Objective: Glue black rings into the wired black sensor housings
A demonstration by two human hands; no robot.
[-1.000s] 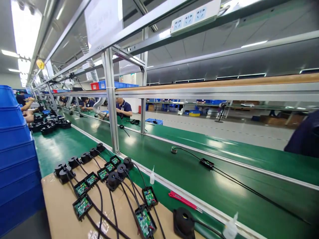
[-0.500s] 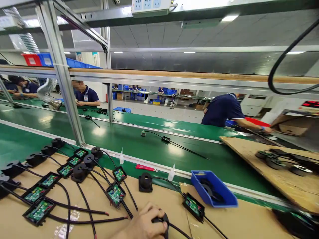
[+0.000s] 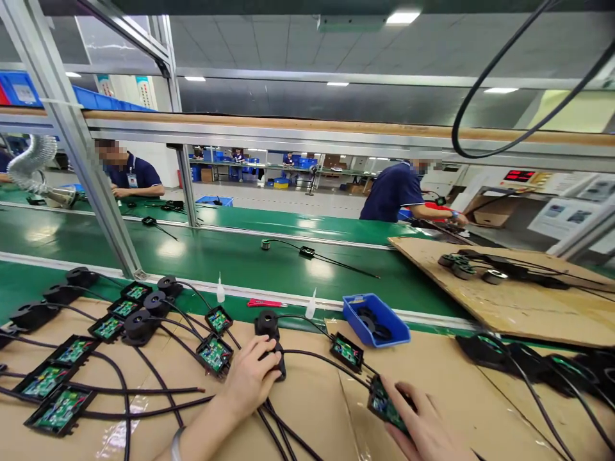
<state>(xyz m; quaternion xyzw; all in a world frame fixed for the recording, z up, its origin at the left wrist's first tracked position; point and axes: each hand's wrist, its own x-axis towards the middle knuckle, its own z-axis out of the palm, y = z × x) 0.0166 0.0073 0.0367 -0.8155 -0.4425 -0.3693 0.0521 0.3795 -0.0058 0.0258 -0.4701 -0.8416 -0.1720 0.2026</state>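
Observation:
My left hand is closed over a black round housing on the cardboard, its fingers covering much of it. Just behind and touching or nearly touching it stands a matching black housing. A black cable runs from the held housing to an open black case with a green circuit board. My right hand grips that case by its right side, partly hiding the board. Another open circuit board case lies behind it, wired to the rear housing.
Several housings and board cases with cables cover the left side. A blue bin with black parts, a red cutter and white bottles line the back edge. More black parts lie right. Co-workers are across the green belt.
My left hand has carried the housing away from me, up beside the other one. My right hand has come into view, holding the wired board case. The view has turned right and down.

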